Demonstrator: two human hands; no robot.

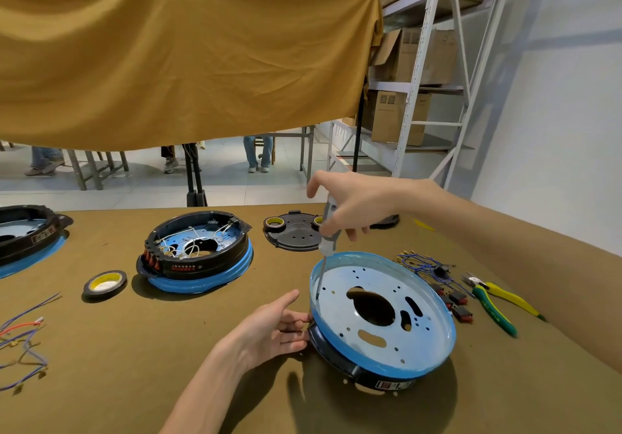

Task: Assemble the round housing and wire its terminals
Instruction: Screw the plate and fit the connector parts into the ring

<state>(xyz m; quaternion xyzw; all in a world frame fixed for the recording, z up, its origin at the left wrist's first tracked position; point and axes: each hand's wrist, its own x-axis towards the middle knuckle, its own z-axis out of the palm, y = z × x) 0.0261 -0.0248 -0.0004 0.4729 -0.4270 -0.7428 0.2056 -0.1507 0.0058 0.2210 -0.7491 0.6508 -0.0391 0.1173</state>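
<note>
Round housing [387,312], blue-rimmed perforated metal: left hand [269,329] steadies it, right hand [353,204] fingers grasp screwdriver [328,231].

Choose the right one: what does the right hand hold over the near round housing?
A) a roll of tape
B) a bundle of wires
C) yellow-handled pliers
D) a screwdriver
D: the right hand grips a screwdriver upright, its tip down on the plate of the near round housing.
</note>
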